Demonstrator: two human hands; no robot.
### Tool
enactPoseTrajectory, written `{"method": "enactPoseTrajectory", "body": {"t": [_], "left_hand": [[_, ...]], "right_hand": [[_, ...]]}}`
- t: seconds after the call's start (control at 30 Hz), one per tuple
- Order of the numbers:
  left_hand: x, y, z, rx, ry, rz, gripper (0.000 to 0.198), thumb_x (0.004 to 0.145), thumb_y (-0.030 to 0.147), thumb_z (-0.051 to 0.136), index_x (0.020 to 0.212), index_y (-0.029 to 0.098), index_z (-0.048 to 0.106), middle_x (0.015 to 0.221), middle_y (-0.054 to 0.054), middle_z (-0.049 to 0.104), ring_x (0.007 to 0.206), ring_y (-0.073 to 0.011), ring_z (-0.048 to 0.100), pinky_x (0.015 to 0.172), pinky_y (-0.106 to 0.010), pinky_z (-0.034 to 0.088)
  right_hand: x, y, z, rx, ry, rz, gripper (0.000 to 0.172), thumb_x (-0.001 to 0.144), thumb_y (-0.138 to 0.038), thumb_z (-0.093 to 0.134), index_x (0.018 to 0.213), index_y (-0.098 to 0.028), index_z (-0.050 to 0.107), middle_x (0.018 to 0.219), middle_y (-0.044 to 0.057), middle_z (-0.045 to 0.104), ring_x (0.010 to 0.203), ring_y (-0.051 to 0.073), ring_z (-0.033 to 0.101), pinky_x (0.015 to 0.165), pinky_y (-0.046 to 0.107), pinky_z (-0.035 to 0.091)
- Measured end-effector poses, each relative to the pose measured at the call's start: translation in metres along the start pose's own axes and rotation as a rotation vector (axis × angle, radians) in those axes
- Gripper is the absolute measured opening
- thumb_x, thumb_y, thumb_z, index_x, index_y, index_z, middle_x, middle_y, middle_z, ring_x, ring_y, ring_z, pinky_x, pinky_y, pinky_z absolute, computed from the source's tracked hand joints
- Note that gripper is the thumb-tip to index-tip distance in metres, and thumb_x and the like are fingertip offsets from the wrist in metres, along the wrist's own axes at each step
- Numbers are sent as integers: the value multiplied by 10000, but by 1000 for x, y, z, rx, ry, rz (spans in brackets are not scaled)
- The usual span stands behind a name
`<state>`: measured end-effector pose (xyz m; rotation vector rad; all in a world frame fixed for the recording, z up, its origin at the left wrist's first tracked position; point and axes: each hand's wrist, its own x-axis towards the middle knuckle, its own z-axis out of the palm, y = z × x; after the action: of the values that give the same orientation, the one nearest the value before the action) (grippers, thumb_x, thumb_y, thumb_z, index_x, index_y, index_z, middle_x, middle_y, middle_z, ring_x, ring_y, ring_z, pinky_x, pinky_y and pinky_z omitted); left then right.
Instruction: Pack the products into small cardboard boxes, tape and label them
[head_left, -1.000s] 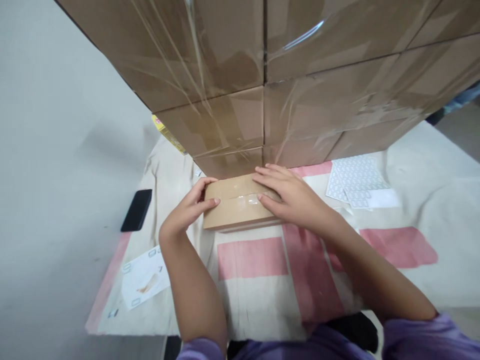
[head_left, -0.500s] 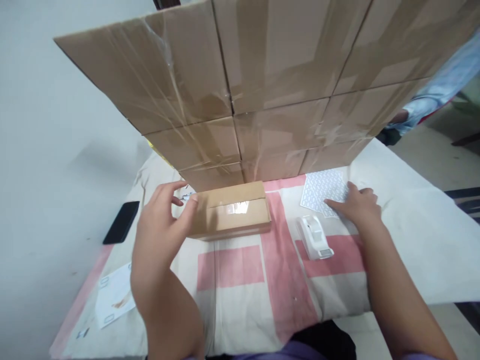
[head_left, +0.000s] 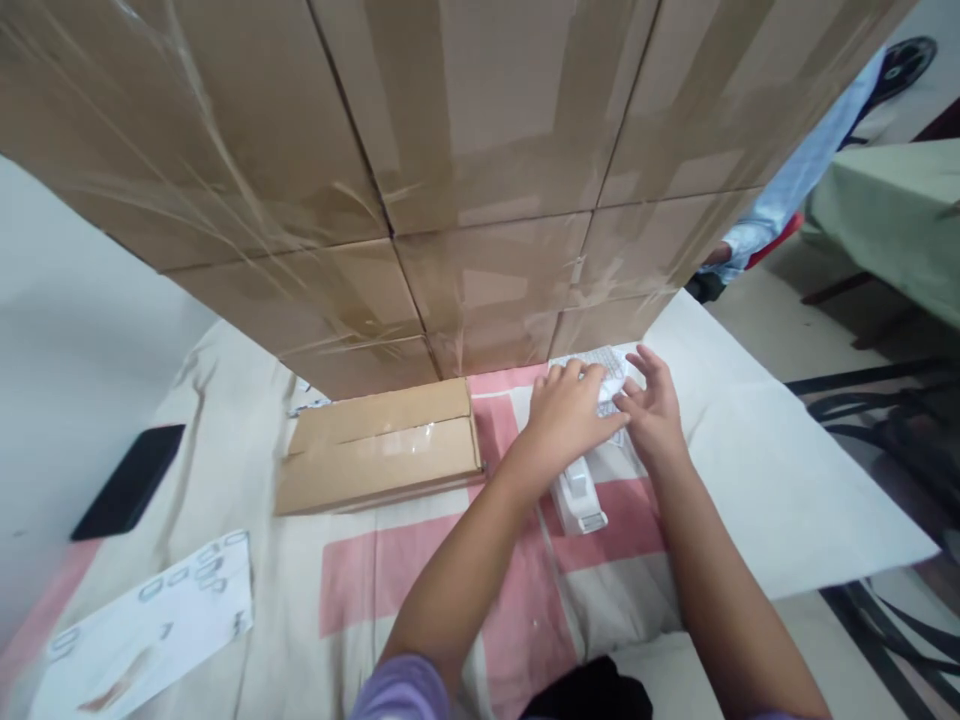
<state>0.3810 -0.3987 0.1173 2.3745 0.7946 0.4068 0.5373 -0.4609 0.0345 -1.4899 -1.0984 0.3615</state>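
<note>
A sheet of small printed stickers [head_left: 600, 358] lies at the foot of the stacked cartons, its right edge bent up. My left hand [head_left: 566, 415] is over the sheet's left part, fingers and thumb apart; it partly hides the sheet. At the bent edge, my right hand [head_left: 654, 412] has the sheet between thumb and fingers, with the other fingers raised. A white tape dispenser [head_left: 581, 505] sits just below my left hand. To the left rests a long closed brown cardboard box [head_left: 382, 450] with clear tape on its top.
Tall stacked cartons [head_left: 495, 250] wrapped in clear film stand across the back. On the left are a black phone [head_left: 129, 482] and a white card [head_left: 161, 625] with stickers on it. Another person's sleeve [head_left: 780, 215] shows behind the cartons at right.
My left hand has left the cardboard box and moved right to the sticker sheet. My right hand has turned upward at the sheet's edge, which is now bent up. The view has shifted right.
</note>
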Motion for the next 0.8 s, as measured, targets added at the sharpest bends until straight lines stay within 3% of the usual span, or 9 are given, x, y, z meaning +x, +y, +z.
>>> {"method": "enactPoseTrajectory", "body": {"t": [0.1,0.2,0.3,0.37,0.47,0.53,0.6,0.7,0.8], "left_hand": [[-3,-16,-1,-10,33,13,388,926,359,632,1284,211,612,1340,-106,622,1252,-342,537,1038,-508,417],[-5,-28,4,-75,25,-23,310,964,285,566,1256,229,654,1301,-96,656,1189,-311,587,983,-462,449],[-1,-35,12,-47,51,-67,279,990,220,482,1145,226,715,1184,-107,706,1089,-308,633,896,-442,457],[1,-37,17,15,94,-118,318,1000,189,428,1107,216,726,1065,-119,737,1004,-317,651,857,-451,439],[3,-36,20,85,164,-118,314,1005,193,427,1137,212,711,968,-112,758,960,-308,654,844,-449,415],[2,-35,21,104,168,-7,269,1006,218,455,1080,231,713,951,-78,769,978,-279,650,851,-428,408],[0,-33,19,108,131,126,233,1002,237,482,973,246,712,925,-30,774,967,-242,652,853,-407,407],[-2,-30,15,106,120,166,188,970,317,555,880,243,702,912,8,772,931,-220,659,862,-403,422],[-4,-29,8,78,186,82,188,925,415,629,941,246,709,996,0,765,981,-232,656,882,-406,446]], "right_hand": [[0,-11,1,54,8,-3,713,835,-372,638,1472,-362,319,1375,101,497,984,210,667,844,423,598],[-3,-24,8,181,23,95,597,821,-367,680,1363,-330,432,1194,45,562,893,186,695,852,416,599],[-8,-30,14,190,164,198,340,790,-324,703,1089,-270,551,961,-13,578,739,155,663,760,363,582],[-10,-29,15,156,250,254,191,806,-319,686,804,-241,511,729,-49,512,609,136,573,662,316,535],[-9,-25,12,242,135,424,410,865,-444,625,597,-246,387,505,-71,332,479,132,443,530,292,436],[-6,-21,12,347,-28,572,460,874,-584,559,582,-242,461,468,-59,344,441,141,427,479,303,403],[-3,-17,13,407,-78,631,454,825,-609,584,590,-225,523,483,-35,422,446,143,435,461,300,391],[-4,-11,16,404,19,550,278,698,-375,715,576,-206,531,547,-34,480,512,118,434,477,253,362],[-9,-10,17,392,-28,437,148,699,-245,659,591,-195,571,574,-36,477,563,118,419,524,244,358]]}}
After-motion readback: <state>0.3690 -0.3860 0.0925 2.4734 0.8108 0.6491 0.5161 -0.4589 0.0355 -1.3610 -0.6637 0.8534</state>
